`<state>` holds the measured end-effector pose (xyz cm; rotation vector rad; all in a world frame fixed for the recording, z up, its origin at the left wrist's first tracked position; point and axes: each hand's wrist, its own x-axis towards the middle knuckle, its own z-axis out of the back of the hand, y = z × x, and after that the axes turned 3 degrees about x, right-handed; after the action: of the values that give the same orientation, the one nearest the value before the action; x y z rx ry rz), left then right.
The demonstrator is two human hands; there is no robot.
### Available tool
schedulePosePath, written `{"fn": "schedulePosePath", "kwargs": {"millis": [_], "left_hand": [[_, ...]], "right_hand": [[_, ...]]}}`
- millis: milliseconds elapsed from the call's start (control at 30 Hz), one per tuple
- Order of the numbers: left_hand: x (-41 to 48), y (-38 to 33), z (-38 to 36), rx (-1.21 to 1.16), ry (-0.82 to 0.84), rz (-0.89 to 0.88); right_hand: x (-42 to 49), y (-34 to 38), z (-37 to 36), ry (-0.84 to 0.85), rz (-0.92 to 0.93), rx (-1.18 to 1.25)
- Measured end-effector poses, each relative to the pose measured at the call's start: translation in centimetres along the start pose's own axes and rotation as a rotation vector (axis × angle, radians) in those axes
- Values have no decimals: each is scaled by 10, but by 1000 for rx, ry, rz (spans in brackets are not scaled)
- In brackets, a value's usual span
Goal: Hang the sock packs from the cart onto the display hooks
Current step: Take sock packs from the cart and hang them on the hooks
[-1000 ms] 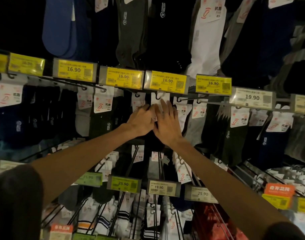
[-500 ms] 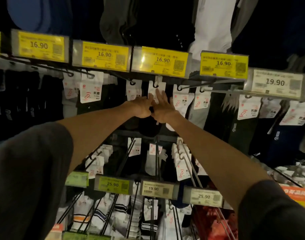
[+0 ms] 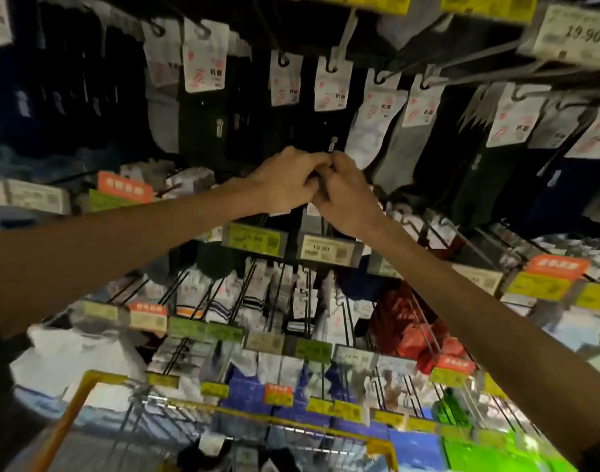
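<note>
My left hand (image 3: 286, 183) and my right hand (image 3: 348, 194) meet at the middle of the sock wall, fingers closed and fingertips touching. They pinch the lower end of a black sock pack (image 3: 322, 131), which hangs by its white header card (image 3: 332, 85) from a display hook (image 3: 342, 42). A small tag on the pack shows just above my fingers. What exactly lies between the fingers is dark and hard to make out. The cart (image 3: 94, 379) with its yellow rim is at the bottom, with a few dark sock packs (image 3: 210, 449) inside.
Rows of hooks full of hanging socks cover the wall: white and grey packs (image 3: 376, 131) to the right, dark ones to the left. Price tags (image 3: 330, 250) jut out on long prongs under my wrists. Red packs (image 3: 414, 321) hang lower right.
The view has tilted down and the cart has come into sight. Both hands have slid down from the pack's header card to its lower end, fingers now closed together.
</note>
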<state>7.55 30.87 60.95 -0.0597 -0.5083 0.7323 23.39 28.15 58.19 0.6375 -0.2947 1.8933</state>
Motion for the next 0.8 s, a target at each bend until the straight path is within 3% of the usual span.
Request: {"fn": "schedulePosePath", "kwargs": {"millis": [133,267,367,533,700,800], "left_hand": [[-70,-7,-36,-21,-40,-28],[-136,-25,-73,69,-358,-187],[-186,-37,-113,-30,-398,-242],[-282,-49,-194,-281,-14,-1],[-347,-50,-250,-249,524,207],[-379,-56,-287,-273,668,343]], "right_hand": [[-72,33,-12,14,-32,3],[-134,71,-24,-176,-4,148],[-187,92,-46,-175,-127,190],[-297,118,-111,293,-384,336],[-378,145,-160,613,-541,477],[-419,142,-194,834,-654,478]]}}
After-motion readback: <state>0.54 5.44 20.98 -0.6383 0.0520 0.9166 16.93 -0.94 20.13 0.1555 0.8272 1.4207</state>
